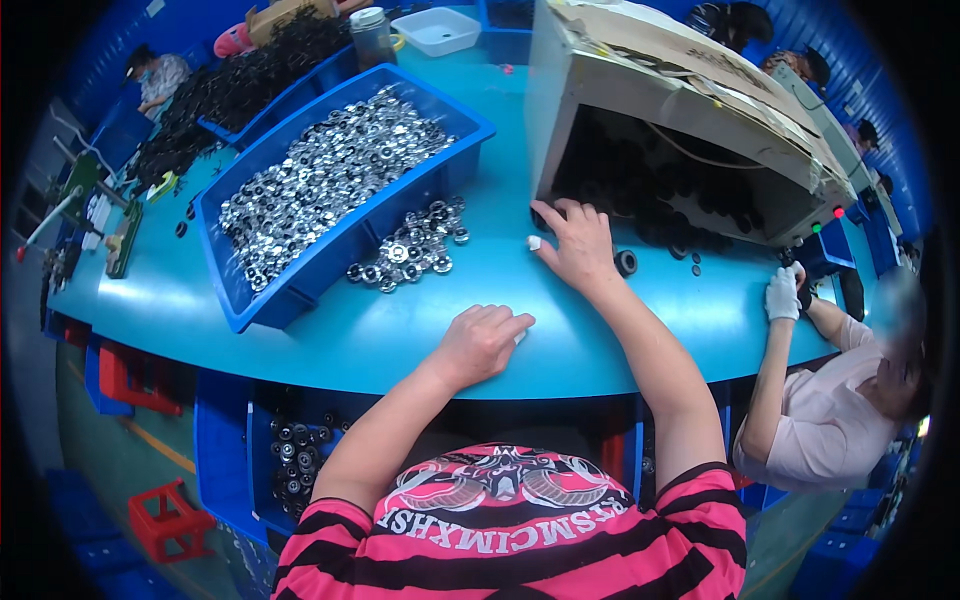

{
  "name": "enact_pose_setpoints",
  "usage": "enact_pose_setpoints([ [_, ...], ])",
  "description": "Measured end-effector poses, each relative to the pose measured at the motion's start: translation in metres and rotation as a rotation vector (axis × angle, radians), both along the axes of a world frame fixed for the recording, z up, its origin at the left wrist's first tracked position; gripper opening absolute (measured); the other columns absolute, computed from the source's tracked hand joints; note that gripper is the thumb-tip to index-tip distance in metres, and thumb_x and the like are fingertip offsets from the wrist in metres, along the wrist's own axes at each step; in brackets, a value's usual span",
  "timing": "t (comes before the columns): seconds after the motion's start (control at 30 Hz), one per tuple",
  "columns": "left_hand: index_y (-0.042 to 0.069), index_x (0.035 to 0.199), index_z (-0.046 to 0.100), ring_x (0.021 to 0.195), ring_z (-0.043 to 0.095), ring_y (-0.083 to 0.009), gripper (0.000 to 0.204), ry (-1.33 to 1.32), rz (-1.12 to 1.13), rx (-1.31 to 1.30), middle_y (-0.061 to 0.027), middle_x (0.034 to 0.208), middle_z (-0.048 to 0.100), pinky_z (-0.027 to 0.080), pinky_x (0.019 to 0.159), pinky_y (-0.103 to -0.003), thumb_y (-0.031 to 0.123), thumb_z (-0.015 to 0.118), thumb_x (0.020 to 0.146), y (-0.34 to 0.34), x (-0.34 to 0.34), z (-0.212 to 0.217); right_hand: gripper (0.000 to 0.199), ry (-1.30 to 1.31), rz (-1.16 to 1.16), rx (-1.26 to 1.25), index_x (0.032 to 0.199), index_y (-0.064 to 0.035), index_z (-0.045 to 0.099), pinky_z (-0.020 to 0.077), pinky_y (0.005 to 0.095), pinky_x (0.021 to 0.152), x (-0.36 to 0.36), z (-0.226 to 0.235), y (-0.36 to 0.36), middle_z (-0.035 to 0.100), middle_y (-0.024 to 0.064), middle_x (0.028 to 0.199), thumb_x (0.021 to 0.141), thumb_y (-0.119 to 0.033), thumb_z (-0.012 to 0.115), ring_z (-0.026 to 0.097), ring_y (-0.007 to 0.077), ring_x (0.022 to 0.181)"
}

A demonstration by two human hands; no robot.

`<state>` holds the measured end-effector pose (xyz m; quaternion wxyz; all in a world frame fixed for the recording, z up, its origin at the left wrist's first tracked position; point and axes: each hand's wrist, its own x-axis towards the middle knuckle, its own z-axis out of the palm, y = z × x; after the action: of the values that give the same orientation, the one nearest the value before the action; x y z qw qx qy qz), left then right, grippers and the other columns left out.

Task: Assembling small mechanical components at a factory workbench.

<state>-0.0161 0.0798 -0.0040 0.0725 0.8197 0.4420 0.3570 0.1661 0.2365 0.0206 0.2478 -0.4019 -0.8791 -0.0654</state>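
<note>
My left hand [480, 345] rests on the turquoise table near its front edge, fingers curled closed. Whatever it may hold is hidden; something white shows by the thumb. Farther forward, my right hand [578, 243] reaches to the lower front of a pale box [556, 110], its fingers apart and a white cover on the thumb tip. Its fingertips are close to dark round parts at the opening. Black wheels [680, 225] lie heaped inside and spill out; one black wheel [626, 263] sits beside my right wrist. Loose shiny metal-and-black round parts [415, 247] lie forward and left of my left hand.
A blue bin [345, 238] full of similar shiny parts stands tilted at left. Behind it are a dark heap of parts [240, 75], a jar [371, 38] and a white tray [436, 30]. A gloved co-worker [820, 410] sits at right. Beneath the table is another parts bin [225, 450].
</note>
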Motion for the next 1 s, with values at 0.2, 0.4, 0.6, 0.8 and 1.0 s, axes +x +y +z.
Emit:
enact_pose_setpoints([
  [0.2, 0.01, 0.106, 0.068, 0.071, 0.062, -0.0271, 0.034, -0.016, -0.003, 0.001, -0.0053, 0.077, 0.059, 0.049, 0.065, -0.039, -0.001, 0.067, 0.074, 0.001, -0.003, -0.001, 0.037, 0.069, 0.114, 0.165, 0.105, -0.0163, 0.064, 0.0401, 0.0409, 0.091, -0.015, -0.011, 0.017, 0.067, 0.0018, 0.094, 0.071, -0.002, 0.066, 0.062, 0.0205, 0.097],
  [0.4, 0.006, 0.123, 0.061, 0.076, 0.059, -0.0253, 0.05, -0.341, 0.203, 0.04, -0.0095, 0.094, 0.061, 0.049, 0.064, -0.035, 0.002, 0.073, 0.075, -0.005, -0.014, 0.014, 0.044, 0.342, 0.235, -0.18, 0.115, -0.0117, 0.063, 0.0427, 0.0411, 0.091, -0.024, 0.018, -0.032, 0.068, 0.0051, 0.098, 0.073, -0.005, 0.071, 0.062, 0.0256, 0.096],
  [0.6, 0.008, 0.136, 0.054, 0.083, 0.056, -0.0177, 0.072, -0.471, 0.361, -0.101, -0.0105, 0.116, 0.056, 0.046, 0.061, -0.027, 0.007, 0.082, 0.07, -0.026, -0.034, 0.035, 0.054, 0.773, 0.375, -1.388, 0.134, -0.0026, 0.051, 0.0503, 0.0289, 0.083, -0.038, 0.023, -0.079, 0.069, 0.0063, 0.105, 0.082, -0.007, 0.067, 0.065, 0.0124, 0.093],
  [0.8, 0.005, 0.121, 0.064, 0.076, 0.061, -0.0171, 0.052, -0.457, 0.338, -0.107, -0.0081, 0.099, 0.063, 0.048, 0.058, -0.028, 0.008, 0.083, 0.072, -0.045, -0.044, 0.026, 0.049, 0.782, 0.446, -1.68, 0.133, 0.0004, 0.052, 0.0511, 0.0276, 0.085, -0.056, 0.021, -0.086, 0.07, 0.0061, 0.103, 0.087, -0.008, 0.066, 0.065, 0.0121, 0.093],
  [1.0, 0.004, 0.115, 0.066, 0.068, 0.058, -0.0147, 0.05, -0.437, 0.415, -0.105, -0.0064, 0.09, 0.062, 0.048, 0.055, -0.026, 0.016, 0.088, 0.072, -0.06, -0.046, 0.023, 0.035, 0.657, 0.256, -1.251, 0.12, -0.0103, 0.065, 0.0532, 0.0311, 0.073, -0.072, -0.015, -0.053, 0.068, 0.0047, 0.101, 0.087, -0.019, 0.071, 0.064, 0.0118, 0.079],
])
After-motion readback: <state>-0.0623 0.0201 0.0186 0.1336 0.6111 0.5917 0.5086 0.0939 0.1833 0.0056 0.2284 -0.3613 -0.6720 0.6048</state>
